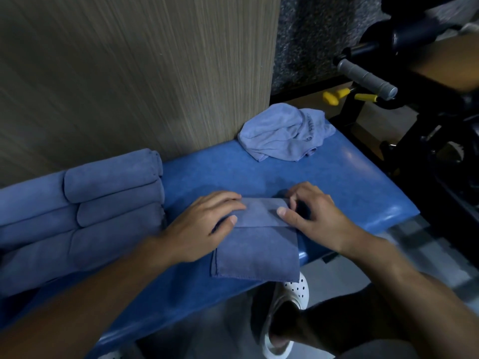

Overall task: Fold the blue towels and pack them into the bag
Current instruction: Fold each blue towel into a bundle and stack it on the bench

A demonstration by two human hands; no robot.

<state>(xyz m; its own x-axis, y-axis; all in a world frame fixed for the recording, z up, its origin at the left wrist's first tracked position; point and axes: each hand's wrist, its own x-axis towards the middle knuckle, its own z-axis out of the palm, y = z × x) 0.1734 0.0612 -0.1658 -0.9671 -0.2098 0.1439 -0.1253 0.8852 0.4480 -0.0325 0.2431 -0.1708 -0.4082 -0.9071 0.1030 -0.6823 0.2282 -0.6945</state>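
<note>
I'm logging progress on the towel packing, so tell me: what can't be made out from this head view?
- The bag: nowhere in the head view.
- The rolled towels: stack cut off by the left edge, count unknown.
- Lettering on the crumpled towel: too small and creased to read.
- The folded towel: far right corner hidden under the right hand's curled fingers, so a pinch is unclear; the left hand lies flat on it.

Bare forearms [103,294]; one white perforated clog [299,290]
</note>
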